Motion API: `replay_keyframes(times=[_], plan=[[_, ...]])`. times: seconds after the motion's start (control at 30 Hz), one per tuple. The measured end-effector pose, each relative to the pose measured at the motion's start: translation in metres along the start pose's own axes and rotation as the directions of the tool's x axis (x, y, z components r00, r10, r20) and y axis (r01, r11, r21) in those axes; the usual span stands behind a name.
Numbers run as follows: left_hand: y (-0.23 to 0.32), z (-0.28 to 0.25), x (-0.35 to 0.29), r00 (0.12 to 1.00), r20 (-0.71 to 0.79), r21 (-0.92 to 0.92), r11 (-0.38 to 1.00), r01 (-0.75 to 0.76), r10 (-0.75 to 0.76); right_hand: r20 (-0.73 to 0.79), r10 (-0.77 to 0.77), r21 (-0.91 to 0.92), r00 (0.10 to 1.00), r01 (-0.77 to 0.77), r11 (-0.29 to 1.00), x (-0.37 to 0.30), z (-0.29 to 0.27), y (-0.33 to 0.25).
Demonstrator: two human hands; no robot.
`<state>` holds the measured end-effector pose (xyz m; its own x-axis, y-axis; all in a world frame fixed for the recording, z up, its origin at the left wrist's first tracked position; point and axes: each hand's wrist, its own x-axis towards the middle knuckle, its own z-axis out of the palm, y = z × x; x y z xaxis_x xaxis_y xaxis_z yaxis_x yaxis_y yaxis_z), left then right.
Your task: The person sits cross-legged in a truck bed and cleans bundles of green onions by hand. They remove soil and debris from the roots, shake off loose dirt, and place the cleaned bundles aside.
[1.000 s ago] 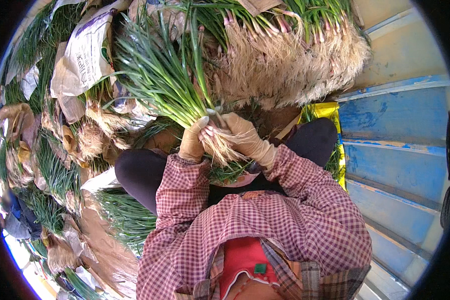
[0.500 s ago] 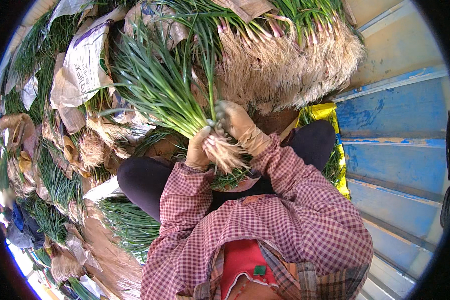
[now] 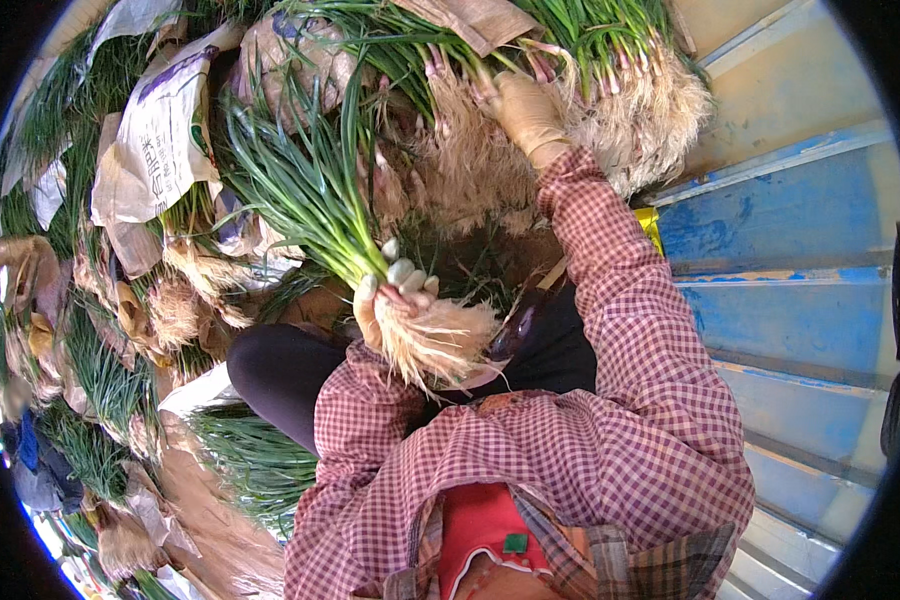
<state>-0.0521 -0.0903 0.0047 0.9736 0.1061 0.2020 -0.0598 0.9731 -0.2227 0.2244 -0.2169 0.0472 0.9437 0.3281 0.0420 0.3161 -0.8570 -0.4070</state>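
Observation:
My left hand (image 3: 375, 310), in a pale glove with grey fingertips, is wrapped round a bunch of green onions (image 3: 320, 215) just above the roots. The leaves fan out toward the upper left, while the whitish roots (image 3: 430, 335) hang out on the right of the fist. At the far side lies a thick heap of green onions (image 3: 620, 85), roots facing me. My right arm is stretched out to it, and my right hand (image 3: 526, 108), gloved too, has its fingers closed at the stems there. Its fingertips are partly hidden among the stems.
More green onions, with printed white sacks (image 3: 160, 140) among them, lie along the left. Some leaves (image 3: 255, 455) lie beside my left knee. A blue metal panel wall (image 3: 770, 230) stands close on the right. Brown paper (image 3: 470, 20) covers part of the far heap.
My right hand has left the held bunch and moved up and away to the far heap. My left hand keeps the bunch, now slightly lower and further left, with its roots spread out.

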Motion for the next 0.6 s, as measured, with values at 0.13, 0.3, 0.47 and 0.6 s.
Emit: replay_keyframes(times=[0.13, 0.3, 0.47, 0.6], plan=[[0.006, 0.008, -0.001, 0.995, 0.096, -0.034, 0.999, -0.033, 0.037, 0.197, -0.235, 0.502, 0.952, 0.108, 0.858, -0.019, 0.002, -0.012], [0.002, 0.001, -0.007, 0.995, -0.101, 0.146, 0.989, 0.023, -0.009, 0.036, -0.221, 0.547, 0.975, 0.166, 0.821, -0.054, 0.034, 0.017], [-0.005, 0.004, 0.001, 0.993, -0.118, 0.153, 0.988, 0.02, -0.001, -0.082, -0.116, 0.395, 0.99, 0.139, 0.908, -0.048, 0.032, -0.003], [0.003, -0.006, 0.004, 0.981, -0.195, 0.393, 0.917, 0.073, 0.006, 0.09, -0.181, 0.229, 0.979, 0.156, 0.961, -0.049, 0.026, -0.019]])
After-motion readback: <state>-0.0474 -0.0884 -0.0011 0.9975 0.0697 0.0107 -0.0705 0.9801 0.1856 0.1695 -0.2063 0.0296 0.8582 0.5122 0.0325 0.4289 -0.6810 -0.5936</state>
